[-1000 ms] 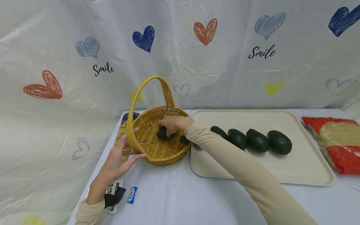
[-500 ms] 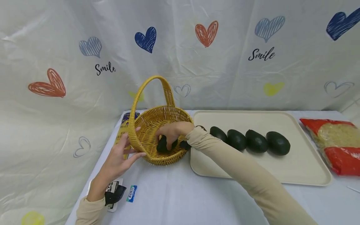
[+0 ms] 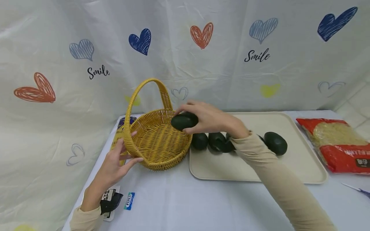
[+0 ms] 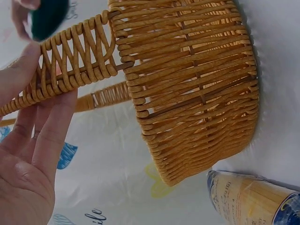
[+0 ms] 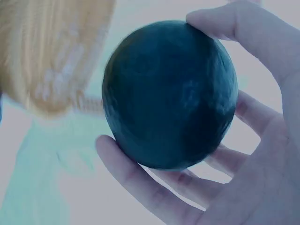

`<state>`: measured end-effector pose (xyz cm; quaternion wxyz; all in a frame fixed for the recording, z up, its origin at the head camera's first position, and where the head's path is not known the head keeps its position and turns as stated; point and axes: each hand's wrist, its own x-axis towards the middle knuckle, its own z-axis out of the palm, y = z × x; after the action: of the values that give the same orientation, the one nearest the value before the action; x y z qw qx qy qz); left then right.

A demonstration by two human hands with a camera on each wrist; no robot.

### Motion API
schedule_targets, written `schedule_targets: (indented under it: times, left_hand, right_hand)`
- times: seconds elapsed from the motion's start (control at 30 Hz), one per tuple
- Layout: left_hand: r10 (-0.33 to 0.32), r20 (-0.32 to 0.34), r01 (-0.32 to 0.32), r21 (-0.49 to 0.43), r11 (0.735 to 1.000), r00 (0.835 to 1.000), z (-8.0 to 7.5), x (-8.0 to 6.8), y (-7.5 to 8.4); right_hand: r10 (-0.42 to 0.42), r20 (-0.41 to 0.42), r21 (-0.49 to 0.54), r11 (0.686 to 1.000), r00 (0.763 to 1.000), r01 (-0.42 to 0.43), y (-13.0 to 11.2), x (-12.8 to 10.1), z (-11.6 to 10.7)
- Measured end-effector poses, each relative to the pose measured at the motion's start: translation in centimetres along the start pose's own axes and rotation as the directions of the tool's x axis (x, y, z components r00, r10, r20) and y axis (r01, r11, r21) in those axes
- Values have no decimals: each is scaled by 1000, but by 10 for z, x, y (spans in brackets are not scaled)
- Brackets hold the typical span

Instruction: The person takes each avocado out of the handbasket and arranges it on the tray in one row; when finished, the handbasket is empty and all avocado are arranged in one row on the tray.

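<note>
The right hand grasped one dark avocado with curled fingers, holding it in the air above the right rim of the single wicker basket. The left hand gripped the basket's left rim. At least three more avocados lay on the one tray.

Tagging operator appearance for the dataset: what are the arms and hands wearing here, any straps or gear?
Both arms wear long, close-fitting beige sleeves down to the wrist. The left hand and right hand are bare: no gloves, no rings visible. At the left wrist sits a black strap with a white printed tag. No cables show.
</note>
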<state>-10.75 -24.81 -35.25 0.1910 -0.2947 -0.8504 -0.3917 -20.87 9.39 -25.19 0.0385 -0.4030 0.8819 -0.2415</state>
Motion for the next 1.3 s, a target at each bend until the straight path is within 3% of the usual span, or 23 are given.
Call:
schedule_targets:
  times: [0.07,0.17,0.23,0.33,0.43,0.57,0.73,0.9,1.03,1.2,1.3]
  left_hand:
    - [15,13,-15,-5,1000,1000,-1,1,0]
    - [23,27,-23,-4,1000,999,-3,4,1]
    - [24,25,-24,1,1000,999,-6,6,2]
    - [35,17,-35,1,999,999,-10,7,4]
    - [60,15,-60,-11,998,998,-12,8,5]
    - [86,4,-85,-67,994,996,-10,8,3]
    - [94,-12,-95,-105,990,995,-8,3,0]
    - [132,-22,-133,-25,991,991,-4,0,2]
    - [137,-21,-136,17,990,990,0,-2,1]
    - [131,-33,-131,8,991,991,3,-4,-1]
    - [126,-43,-127,-6,992,991,4,-5,-1]
  right_hand:
    - [37,-97,0,999,995,-38,6,-36,-14]
    - [125,-237,31,992,963,-121,22,-90,-26]
    - [193,-328,64,981,925,-182,36,-122,-30]
    - [316,-433,129,949,844,-289,62,-166,-33]
    - [501,-450,196,863,739,-465,89,-209,-37]
    - [669,-388,207,734,634,-647,122,-253,-40]
    - [721,-325,180,682,611,-709,153,-280,-29]
    - [781,-187,224,625,596,-748,168,-287,-15]
    - [777,-140,246,627,613,-739,178,-285,-8]
    - [785,-100,197,617,611,-762,181,-285,-1]
    - [789,-64,224,608,611,-761,179,-285,0]
